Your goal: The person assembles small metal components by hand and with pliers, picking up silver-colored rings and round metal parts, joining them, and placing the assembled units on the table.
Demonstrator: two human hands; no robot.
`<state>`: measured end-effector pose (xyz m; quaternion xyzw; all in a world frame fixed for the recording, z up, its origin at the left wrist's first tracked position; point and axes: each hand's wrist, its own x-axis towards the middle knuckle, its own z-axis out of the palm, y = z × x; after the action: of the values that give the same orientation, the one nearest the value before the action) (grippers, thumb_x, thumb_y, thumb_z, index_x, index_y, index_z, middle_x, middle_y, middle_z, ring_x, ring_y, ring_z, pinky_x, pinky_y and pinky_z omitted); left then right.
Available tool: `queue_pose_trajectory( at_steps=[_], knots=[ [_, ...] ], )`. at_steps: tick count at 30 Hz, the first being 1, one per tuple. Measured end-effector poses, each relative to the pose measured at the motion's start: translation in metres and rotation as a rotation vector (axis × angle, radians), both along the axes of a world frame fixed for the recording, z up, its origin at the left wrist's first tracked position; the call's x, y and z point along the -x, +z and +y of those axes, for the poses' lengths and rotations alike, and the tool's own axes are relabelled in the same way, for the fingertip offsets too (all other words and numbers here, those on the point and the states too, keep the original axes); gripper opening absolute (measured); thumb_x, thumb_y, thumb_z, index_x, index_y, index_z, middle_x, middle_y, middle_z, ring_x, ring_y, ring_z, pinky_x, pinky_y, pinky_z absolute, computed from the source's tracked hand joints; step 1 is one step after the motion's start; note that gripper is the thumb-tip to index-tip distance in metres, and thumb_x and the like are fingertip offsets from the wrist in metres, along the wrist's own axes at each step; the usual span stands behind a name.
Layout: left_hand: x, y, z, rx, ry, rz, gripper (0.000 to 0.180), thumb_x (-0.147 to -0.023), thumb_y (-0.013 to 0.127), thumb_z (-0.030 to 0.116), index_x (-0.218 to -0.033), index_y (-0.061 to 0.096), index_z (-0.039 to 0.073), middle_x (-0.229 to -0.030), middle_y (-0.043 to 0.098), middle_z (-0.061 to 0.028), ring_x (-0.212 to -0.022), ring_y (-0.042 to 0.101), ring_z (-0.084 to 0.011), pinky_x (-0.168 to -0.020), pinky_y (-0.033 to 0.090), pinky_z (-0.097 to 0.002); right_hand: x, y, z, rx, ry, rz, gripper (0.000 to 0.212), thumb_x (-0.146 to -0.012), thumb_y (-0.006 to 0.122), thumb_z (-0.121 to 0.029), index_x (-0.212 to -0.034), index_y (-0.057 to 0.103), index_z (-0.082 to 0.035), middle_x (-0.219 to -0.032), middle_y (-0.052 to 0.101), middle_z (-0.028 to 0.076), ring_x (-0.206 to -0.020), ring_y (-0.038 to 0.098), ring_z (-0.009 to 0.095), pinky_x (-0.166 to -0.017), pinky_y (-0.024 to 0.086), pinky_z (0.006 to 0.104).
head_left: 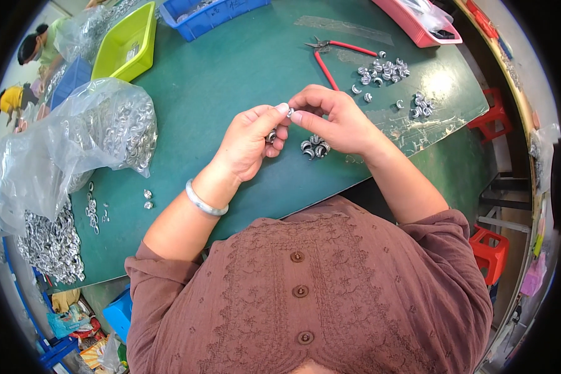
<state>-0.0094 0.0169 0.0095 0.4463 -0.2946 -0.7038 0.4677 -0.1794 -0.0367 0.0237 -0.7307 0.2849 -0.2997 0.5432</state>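
Observation:
My left hand [250,138] and my right hand [340,121] meet above the table. Between their fingertips they pinch a small shiny silver metal piece [290,113], mostly covered by the fingers. Another curved silver piece [271,135] is tucked in the curled fingers of my left hand. Just below my right hand lies a small heap of crescent-shaped silver pieces [315,148] on the green tabletop [224,62]. Beyond that hand rest pliers with red handles [354,47], their jaws pointing left.
More crescent pieces [386,71] lie in loose groups at the right. On the left are a clear plastic bag [56,143] of metal parts, a heap of silver links [50,246] and two small pieces [148,199]. Green [144,40], blue [221,14] and pink [411,28] bins line the far side.

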Motion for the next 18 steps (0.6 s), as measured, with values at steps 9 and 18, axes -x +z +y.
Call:
queue_pose_trajectory(
  at_steps=[9, 18],
  knots=[
    [0.002, 0.001, 0.0, -0.068, 0.005, 0.081, 0.024, -0.086, 0.053, 0.029, -0.077, 0.055, 0.006, -0.066, 0.053, -0.0025, -0.055, 0.047, -0.0116, -0.046, 0.037, -0.0212, 0.0, -0.001, -0.004, 0.127, 0.02, 0.062, 0.017, -0.083, 0.056, -0.014, -0.09, 0.06, 0.001, -0.083, 0.056, 0.008, -0.077, 0.055, 0.014, -0.067, 0.044, 0.0258],
    [-0.002, -0.001, -0.002, -0.146, -0.043, 0.213, 0.025, -0.087, 0.049, 0.027, -0.08, 0.054, 0.004, -0.065, 0.053, -0.0029, -0.056, 0.048, -0.0123, -0.047, 0.038, -0.0206, 0.016, -0.007, -0.011, 0.276, -0.031, 0.177, 0.015, -0.083, 0.052, -0.01, -0.091, 0.06, 0.0, -0.085, 0.059, 0.009, -0.076, 0.056, 0.017, -0.067, 0.044, 0.0272]
  ],
)
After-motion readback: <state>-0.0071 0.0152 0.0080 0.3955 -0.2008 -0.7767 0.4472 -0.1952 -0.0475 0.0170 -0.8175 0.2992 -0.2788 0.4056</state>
